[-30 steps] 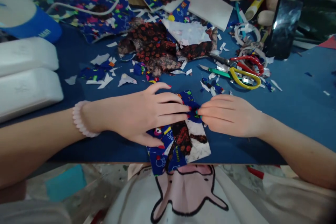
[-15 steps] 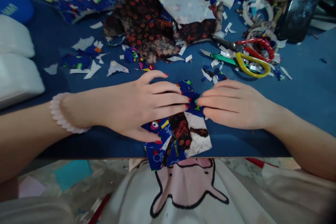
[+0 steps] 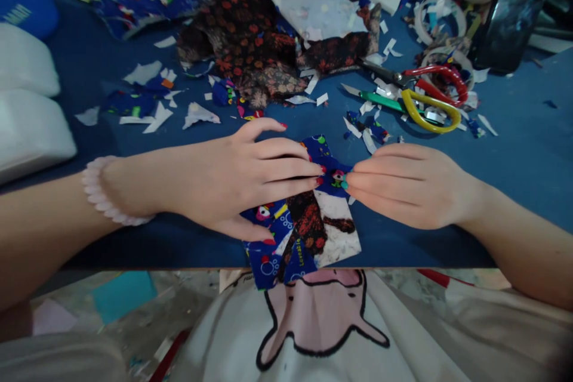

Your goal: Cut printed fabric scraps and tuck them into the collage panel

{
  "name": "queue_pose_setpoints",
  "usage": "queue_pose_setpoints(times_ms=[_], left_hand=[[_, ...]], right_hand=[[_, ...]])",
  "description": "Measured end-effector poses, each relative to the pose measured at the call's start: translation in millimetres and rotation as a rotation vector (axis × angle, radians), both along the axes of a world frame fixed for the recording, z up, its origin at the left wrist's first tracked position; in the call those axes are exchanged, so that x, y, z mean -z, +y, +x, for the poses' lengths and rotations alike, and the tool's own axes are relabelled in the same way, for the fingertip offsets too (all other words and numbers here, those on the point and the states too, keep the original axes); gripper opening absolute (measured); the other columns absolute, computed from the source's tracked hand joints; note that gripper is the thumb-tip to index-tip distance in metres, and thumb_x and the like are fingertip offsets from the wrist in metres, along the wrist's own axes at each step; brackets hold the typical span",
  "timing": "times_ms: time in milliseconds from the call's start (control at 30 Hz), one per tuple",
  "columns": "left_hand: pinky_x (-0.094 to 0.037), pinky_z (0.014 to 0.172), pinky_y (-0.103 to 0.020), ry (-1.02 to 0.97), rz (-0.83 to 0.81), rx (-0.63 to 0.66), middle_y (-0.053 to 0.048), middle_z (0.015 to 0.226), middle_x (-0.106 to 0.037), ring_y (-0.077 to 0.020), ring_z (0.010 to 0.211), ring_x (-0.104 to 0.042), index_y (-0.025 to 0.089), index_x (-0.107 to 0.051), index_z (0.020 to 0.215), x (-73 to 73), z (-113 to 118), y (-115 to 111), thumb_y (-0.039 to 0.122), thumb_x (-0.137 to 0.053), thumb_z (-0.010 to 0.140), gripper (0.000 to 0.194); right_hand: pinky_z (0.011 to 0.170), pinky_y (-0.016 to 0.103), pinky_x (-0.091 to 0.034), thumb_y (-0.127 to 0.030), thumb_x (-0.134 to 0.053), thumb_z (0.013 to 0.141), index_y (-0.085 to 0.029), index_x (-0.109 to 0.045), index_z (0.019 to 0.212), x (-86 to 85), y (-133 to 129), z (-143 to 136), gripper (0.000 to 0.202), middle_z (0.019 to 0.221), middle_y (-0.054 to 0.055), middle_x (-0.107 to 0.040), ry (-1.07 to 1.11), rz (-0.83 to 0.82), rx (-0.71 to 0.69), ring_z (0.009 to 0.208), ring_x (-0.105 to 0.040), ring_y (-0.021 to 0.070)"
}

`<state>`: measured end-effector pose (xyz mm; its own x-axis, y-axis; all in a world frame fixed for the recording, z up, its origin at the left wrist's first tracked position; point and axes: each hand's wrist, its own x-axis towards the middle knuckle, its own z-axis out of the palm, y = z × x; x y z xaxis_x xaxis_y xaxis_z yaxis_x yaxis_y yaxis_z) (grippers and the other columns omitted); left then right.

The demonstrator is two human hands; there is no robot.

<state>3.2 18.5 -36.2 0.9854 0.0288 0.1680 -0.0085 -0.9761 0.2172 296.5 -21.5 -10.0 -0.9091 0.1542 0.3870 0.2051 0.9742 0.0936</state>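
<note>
A white card point(image 3: 342, 239) patched with blue printed and dark floral scraps lies at the table's front edge, its lower left corner sticking out past it. My left hand point(image 3: 242, 182), wearing a pale bead bracelet, spreads palm down across the card's upper left and presses with its fingertips. At the card's upper right is a blue printed piece point(image 3: 329, 158). The fingertips of my right hand point(image 3: 407, 185) are pressed together on that piece's right end; my thumb is hidden underneath.
Beyond my hands lie a crumpled dark floral scrap point(image 3: 250, 42), scissors point(image 3: 432, 101) with red and yellow handles, and a green cutter point(image 3: 380, 100). Tape rolls point(image 3: 439, 18) and a phone point(image 3: 514, 12) are at the right, white boxes point(image 3: 31, 131) at the left. Paper bits litter the table.
My right hand has slid slightly right and down along the blue piece, uncovering more of its print. The left hand has stayed in place.
</note>
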Motion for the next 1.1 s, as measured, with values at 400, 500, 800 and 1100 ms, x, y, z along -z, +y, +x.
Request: queue_pose_setpoints(times_ms=[400,500,800,1100], left_hand=[[-0.016,0.125,-0.053,0.076,-0.191,-0.094,-0.007,0.143,-0.063,-0.0317,0.129,-0.057,0.035,-0.055,0.142,1.2,1,1,0.063,-0.060,0.088,0.061],[-0.016,0.125,-0.054,0.054,-0.188,-0.084,-0.008,0.145,-0.061,-0.0316,0.128,-0.058,0.034,-0.053,0.144,2.0,0,2,0.062,-0.061,0.088,0.063],[-0.019,0.123,-0.056,0.025,-0.144,-0.072,-0.009,0.144,-0.061,-0.0329,0.126,-0.059,0.035,-0.052,0.145,1.3,1,0,0.061,-0.059,0.089,0.063],[-0.020,0.121,-0.055,0.034,-0.121,-0.071,-0.010,0.143,-0.062,-0.0332,0.126,-0.058,0.031,-0.054,0.144,-1.3,1,-1,0.057,-0.058,0.090,0.060]], right_hand=[[0.088,0.030,-0.057,-0.010,-0.043,0.103,-0.018,-0.066,0.096,0.8,2,4,0.025,0.098,0.005,-0.076,0.000,-0.051,0.017,0.097,-0.067,0.0134],[0.084,0.029,-0.056,-0.010,-0.045,0.102,-0.023,-0.068,0.089,-0.6,0,2,0.030,0.096,0.000,-0.076,-0.060,-0.005,-0.001,0.094,-0.067,0.0123],[0.076,0.032,-0.054,-0.008,-0.047,0.099,-0.016,-0.070,0.088,-6.2,-7,-3,0.027,0.095,0.006,-0.074,-0.153,0.032,-0.042,0.087,-0.064,0.0162],[0.076,0.032,-0.052,-0.007,-0.045,0.100,-0.016,-0.070,0.091,-7.1,-10,-3,0.028,0.098,0.005,-0.073,-0.222,0.092,-0.070,0.090,-0.064,0.0164]])
